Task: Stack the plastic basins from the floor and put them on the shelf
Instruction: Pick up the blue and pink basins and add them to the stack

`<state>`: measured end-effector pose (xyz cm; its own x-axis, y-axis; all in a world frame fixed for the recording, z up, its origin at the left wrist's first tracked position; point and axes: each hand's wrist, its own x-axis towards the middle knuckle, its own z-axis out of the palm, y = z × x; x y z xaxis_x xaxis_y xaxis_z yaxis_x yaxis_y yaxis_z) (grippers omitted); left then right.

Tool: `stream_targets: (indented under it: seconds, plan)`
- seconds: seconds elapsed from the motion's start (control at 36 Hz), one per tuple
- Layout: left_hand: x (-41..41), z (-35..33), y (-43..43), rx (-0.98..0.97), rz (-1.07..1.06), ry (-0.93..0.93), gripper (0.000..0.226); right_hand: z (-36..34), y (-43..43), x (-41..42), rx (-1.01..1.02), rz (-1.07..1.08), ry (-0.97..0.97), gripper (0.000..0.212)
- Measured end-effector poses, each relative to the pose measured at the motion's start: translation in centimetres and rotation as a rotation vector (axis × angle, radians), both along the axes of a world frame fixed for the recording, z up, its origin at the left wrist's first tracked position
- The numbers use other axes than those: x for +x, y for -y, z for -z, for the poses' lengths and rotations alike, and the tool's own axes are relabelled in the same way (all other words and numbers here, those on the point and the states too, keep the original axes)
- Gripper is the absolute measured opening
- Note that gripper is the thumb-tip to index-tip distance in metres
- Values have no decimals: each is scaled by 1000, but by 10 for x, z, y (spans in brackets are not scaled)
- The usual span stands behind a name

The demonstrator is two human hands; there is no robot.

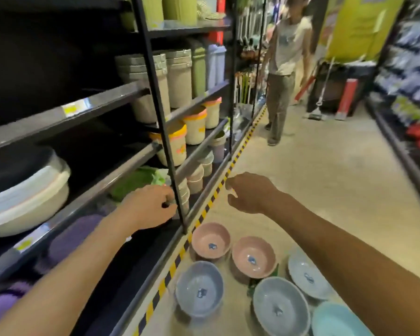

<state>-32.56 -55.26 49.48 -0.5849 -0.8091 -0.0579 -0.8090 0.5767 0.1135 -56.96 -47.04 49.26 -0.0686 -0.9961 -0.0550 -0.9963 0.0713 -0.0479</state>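
Plastic basins sit open side up on the floor [325, 180] by the shelf [66, 112] base: pink basin [211, 241], second pink basin [254, 257] just beside it, three grey-blue basins [199, 288] nearer the camera, and a turquoise basin [337, 321] at the bottom edge. Left hand [153, 204] is at the black shelf upright [160, 117] with fingers curled; can't tell if it grips anything. Right hand [247, 192] hangs in the air above the pink ones, loosely curled and empty. Yellow-black tape [209, 204] runs along the shelf foot. A person [284, 69] stands down the aisle.
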Motion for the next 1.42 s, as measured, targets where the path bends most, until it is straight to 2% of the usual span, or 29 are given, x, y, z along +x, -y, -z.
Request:
stream_targets:
  seconds: [0.22, 0.44, 0.69, 0.94, 1.22, 1.31, 1.42]
  plan:
    - [-82, 28, -44, 87, 221, -8, 33, 18, -111, -59, 55, 288, -1, 43]
    - [-156, 46, -76, 117, 382, -4, 40, 38, -174, -107, 68, 446, -18, 43]
    - [-257, 57, -100, 143, 486, 75, 41, 65, -218, -181, 61, 545, -24, 35]
    - [-341, 93, -106, 172, 425, 60, 44, 116, -224, -271, 60, 531, 4, 35]
    - [-381, 210, -81, 293, 338, -10, 47, 233, -207, -321, 82, 594, 167, 43]
    - [-391, 268, -63, 248, 350, -44, 45, 291, -198, -329, 87, 630, 180, 46]
    - [-397, 370, -46, 361, 327, -98, 49, 393, -188, -330, 128, 662, 223, 45]
